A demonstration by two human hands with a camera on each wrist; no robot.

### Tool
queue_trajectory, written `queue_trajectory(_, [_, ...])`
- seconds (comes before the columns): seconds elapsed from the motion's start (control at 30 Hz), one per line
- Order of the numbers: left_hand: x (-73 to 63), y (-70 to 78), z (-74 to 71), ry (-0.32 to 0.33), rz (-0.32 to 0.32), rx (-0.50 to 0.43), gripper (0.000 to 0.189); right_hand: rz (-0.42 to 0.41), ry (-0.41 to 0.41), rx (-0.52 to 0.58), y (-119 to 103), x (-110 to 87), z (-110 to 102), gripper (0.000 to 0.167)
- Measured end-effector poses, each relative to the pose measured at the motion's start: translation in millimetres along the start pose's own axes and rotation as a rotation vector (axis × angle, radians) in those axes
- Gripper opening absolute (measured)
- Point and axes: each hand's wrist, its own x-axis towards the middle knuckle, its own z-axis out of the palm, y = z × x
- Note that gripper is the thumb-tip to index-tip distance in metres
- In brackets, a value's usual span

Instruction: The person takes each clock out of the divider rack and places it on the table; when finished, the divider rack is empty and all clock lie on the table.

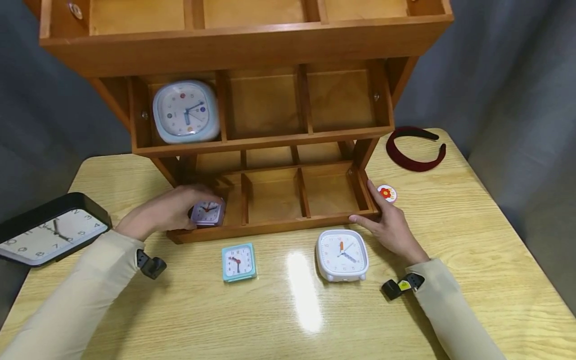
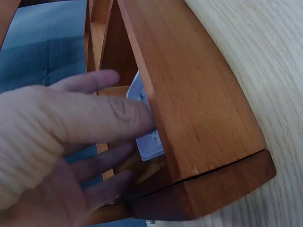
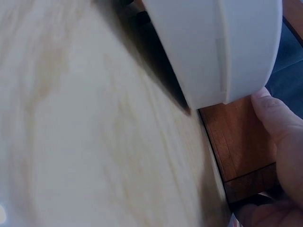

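My left hand (image 1: 180,207) is inside the left compartment of the bottom drawer, holding a small purple alarm clock (image 1: 208,213). In the left wrist view the thumb (image 2: 137,116) lies over the clock's face, behind the wooden drawer front (image 2: 189,99); part of the clock is hidden. At the bottom drawer's (image 1: 274,225) right corner, my right hand (image 1: 393,227) rests with the thumb along the front and the straight index finger on the side. A white alarm clock (image 1: 342,255) stands just left of that hand. Between the hands lies a small teal alarm clock (image 1: 238,262).
A light-blue clock (image 1: 186,111) sits in the middle drawer's left compartment. The top drawer (image 1: 243,47) overhangs it. A large black-framed clock (image 1: 54,230) stands at the left, near my forearm. A dark red headband (image 1: 416,150) and a round flower badge (image 1: 387,193) lie at the right.
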Motion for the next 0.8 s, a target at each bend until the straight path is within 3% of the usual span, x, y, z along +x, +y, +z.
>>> queue_trajectory(0.23, [4.1,-0.6,0.7,-0.057,-0.025,-0.059,0.065,0.024,-0.016,0.002,1.1,-0.8,0.2,0.096])
queue_trajectory(0.57, [13.2,-3.4,5.5,-0.083,-0.003,-0.005,0.062,0.008,-0.003,0.019,1.6,-0.5,0.2,0.096])
queue_trajectory(0.8, [18.8,-3.6,11.7,-0.121,-0.081,-0.041,0.059,0.001,0.003,0.018,1.3,-1.0,0.3,0.095])
